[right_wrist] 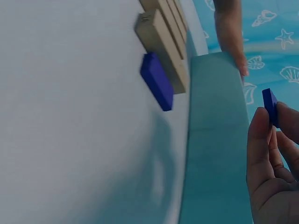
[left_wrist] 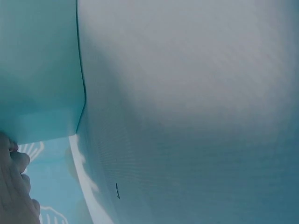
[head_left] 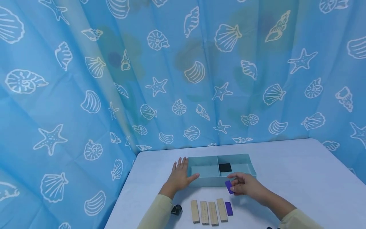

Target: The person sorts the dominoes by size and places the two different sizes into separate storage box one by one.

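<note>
Between thumb and fingertips, my right hand (head_left: 246, 185) pinches a small flat purple block (head_left: 229, 187), just in front of the right part of a pale blue-green divided box (head_left: 207, 182). In the right wrist view that purple block (right_wrist: 269, 107) stands up from the fingertips. My left hand (head_left: 179, 176) rests at the box's left end, fingers straight along the side and thumb spread over the front rim. A flat black piece (head_left: 225, 167) lies in the right compartment. On the table, a second purple block (head_left: 229, 208) lies beside several light wooden blocks (head_left: 204, 213) in a row.
A white cloth covers the table (head_left: 291, 178). Blue curtains (head_left: 177, 92) with shell and starfish prints hang behind it and along the left. A small black object (head_left: 176, 209) shows next to the left sleeve (head_left: 157, 211).
</note>
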The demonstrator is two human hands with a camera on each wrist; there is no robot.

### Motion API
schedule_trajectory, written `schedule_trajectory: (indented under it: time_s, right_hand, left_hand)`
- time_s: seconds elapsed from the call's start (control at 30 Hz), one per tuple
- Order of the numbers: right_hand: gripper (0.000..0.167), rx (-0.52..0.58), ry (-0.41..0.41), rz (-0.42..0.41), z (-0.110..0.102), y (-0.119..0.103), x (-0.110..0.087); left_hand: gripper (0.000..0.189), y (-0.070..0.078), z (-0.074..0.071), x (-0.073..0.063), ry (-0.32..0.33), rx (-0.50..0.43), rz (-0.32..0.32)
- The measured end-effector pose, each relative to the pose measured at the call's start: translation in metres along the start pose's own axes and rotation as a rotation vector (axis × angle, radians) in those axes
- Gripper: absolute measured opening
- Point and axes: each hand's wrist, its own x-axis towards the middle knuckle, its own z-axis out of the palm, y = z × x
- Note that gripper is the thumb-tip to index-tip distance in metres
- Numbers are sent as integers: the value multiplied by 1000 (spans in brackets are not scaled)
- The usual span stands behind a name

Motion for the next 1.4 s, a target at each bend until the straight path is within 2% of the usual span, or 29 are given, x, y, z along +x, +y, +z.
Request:
schedule_trajectory:
  time_s: [0.33, 0.53, 0.67, 0.87, 1.1, 1.4]
  right_hand:
    - [51, -78, 27, -68, -9, -10, 10]
    - [49, -126, 81, -61, -11, -18, 16]
    - [47, -116, 107, -57, -13, -23, 23]
    - [43, -157, 148, -57, -22, -19, 32]
    - [41, -197, 170, -62, -36, -11, 41]
    - [36, -259, 190, -36, -42, -8, 46]
  left_hand:
    - [96, 0, 0, 0, 6, 6, -3]
    - [97, -4, 0, -2, -2, 15, -3]
    - [97, -7, -4, -5, 10, 26, 6]
    - [96, -9, -5, -7, 20, 33, 32]
    - [98, -6, -5, -3, -12, 63, 34]
    - [100, 1, -11, 3, -73, 102, 16]
